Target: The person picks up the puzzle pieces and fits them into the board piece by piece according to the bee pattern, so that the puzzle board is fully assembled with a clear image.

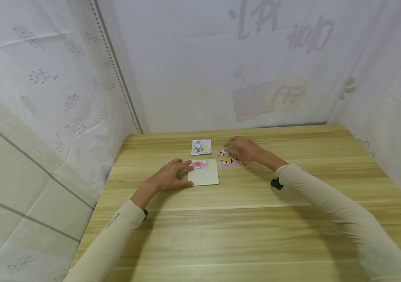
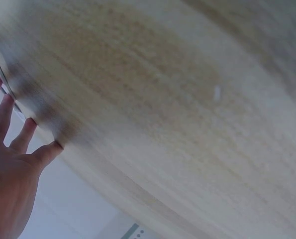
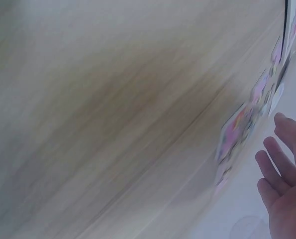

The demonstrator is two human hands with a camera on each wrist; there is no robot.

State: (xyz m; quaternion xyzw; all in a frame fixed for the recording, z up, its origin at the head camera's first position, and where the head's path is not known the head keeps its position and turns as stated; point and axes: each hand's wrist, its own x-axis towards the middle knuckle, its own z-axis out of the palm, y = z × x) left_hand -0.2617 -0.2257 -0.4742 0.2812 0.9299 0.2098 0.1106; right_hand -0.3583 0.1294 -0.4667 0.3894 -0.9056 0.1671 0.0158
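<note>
A square pale puzzle board (image 1: pixel 205 177) lies on the table, with pink jigsaw pieces (image 1: pixel 201 165) along its top left part. My left hand (image 1: pixel 168 175) rests at the board's left edge, thumb near the lower corner and fingers on the upper side; the left wrist view shows its fingers (image 2: pixel 23 135) spread and fairly straight. To the right of the board lie several loose pink, yellow and black pieces (image 1: pixel 224 164). Above them hovers my right hand (image 1: pixel 245 149), hiding some. In the right wrist view its fingers (image 3: pixel 279 167) are loosely bent beside the pieces, nothing between them.
A picture card (image 1: pixel 201 147) with a bee and a yellow round shape lies just behind the board. The wooden table (image 1: pixel 200 231) reaches back to a printed cloth wall (image 1: pixel 186 86), with more cloth on the left and right sides.
</note>
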